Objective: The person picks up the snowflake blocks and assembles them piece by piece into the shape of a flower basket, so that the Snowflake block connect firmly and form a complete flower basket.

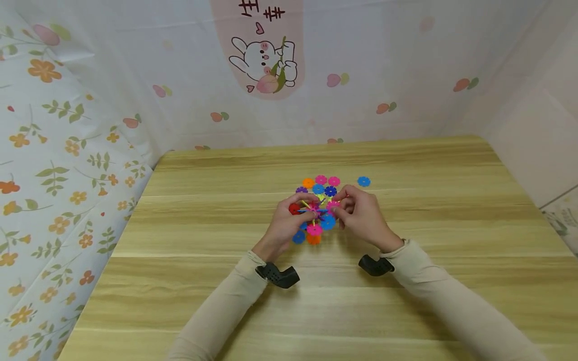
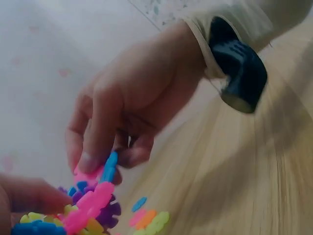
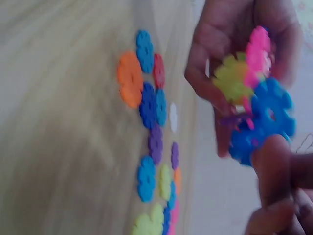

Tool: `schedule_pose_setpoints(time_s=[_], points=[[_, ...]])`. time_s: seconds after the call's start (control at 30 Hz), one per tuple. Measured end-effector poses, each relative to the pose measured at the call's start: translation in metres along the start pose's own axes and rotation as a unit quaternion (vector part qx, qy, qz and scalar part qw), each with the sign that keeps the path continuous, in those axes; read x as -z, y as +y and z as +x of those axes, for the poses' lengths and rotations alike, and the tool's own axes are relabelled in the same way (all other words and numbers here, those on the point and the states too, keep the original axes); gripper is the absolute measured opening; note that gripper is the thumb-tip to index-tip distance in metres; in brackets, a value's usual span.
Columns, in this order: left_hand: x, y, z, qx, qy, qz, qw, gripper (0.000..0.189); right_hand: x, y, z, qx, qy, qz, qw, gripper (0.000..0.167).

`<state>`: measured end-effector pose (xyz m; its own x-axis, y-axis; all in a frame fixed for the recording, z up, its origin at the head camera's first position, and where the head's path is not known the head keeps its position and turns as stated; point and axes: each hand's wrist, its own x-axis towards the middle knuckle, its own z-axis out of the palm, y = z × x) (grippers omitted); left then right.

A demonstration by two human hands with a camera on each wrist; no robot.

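My left hand (image 1: 285, 221) grips a cluster of interlocked plastic snowflake discs (image 1: 312, 208), pink, blue, yellow and purple, above the table. Close by on the right, my right hand (image 1: 365, 214) pinches a pink snowflake disc (image 2: 84, 174) at the cluster's edge; in the left wrist view a blue disc (image 2: 110, 167) stands beside those fingers. The right wrist view shows a blue disc (image 3: 276, 110) of the cluster next to the right thumb, and a yellow disc (image 3: 230, 78) near the left fingers. Fingers hide part of the cluster.
Loose snowflake discs lie flat on the wooden table (image 1: 180, 281) around and behind the hands, among them an orange disc (image 1: 308, 183) and a pink disc (image 1: 334, 181). One blue disc (image 1: 364, 181) lies apart, farther right. A printed curtain (image 1: 361, 60) hangs behind the table.
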<state>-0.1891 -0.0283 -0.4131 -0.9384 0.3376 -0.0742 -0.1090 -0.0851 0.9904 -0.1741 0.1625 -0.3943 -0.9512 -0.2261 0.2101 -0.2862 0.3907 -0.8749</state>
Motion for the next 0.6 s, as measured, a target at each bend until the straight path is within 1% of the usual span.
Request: schedule_pose_setpoints(time_s=[0.07, 0.13, 0.23, 0.3, 0.33, 0.43, 0.53, 0.6], points=[[-0.004, 0.0, 0.0, -0.006, 0.011, -0.007, 0.9999, 0.027, -0.004, 0.004, -0.002, 0.007, 0.03, 0.014, 0.9994, 0.013], [-0.008, 0.0, 0.0, -0.006, 0.022, -0.005, 0.9997, 0.026, -0.007, 0.008, -0.003, 0.017, 0.06, 0.026, 0.9977, 0.013], [-0.011, -0.002, 0.0, 0.002, 0.029, 0.002, 0.9996, 0.024, -0.013, 0.012, -0.005, 0.037, 0.088, 0.015, 0.9953, 0.014], [-0.01, -0.003, 0.0, 0.01, 0.029, 0.008, 0.9995, 0.023, -0.015, 0.014, -0.006, 0.042, 0.087, 0.01, 0.9953, 0.013], [-0.009, -0.003, 0.0, 0.012, 0.025, 0.012, 0.9995, 0.022, -0.015, 0.014, -0.006, 0.041, 0.08, 0.012, 0.9959, 0.013], [-0.003, -0.003, -0.001, 0.016, 0.001, 0.008, 0.9998, 0.024, -0.013, 0.013, -0.007, 0.014, 0.043, 0.049, 0.9977, 0.014], [0.003, 0.0, -0.001, 0.016, -0.021, -0.029, 0.9992, 0.031, -0.007, 0.01, -0.007, -0.034, 0.021, 0.097, 0.9945, 0.017], [0.004, 0.003, 0.0, 0.013, -0.027, -0.063, 0.9975, 0.037, -0.003, 0.008, -0.007, -0.067, 0.025, 0.118, 0.9905, 0.019]])
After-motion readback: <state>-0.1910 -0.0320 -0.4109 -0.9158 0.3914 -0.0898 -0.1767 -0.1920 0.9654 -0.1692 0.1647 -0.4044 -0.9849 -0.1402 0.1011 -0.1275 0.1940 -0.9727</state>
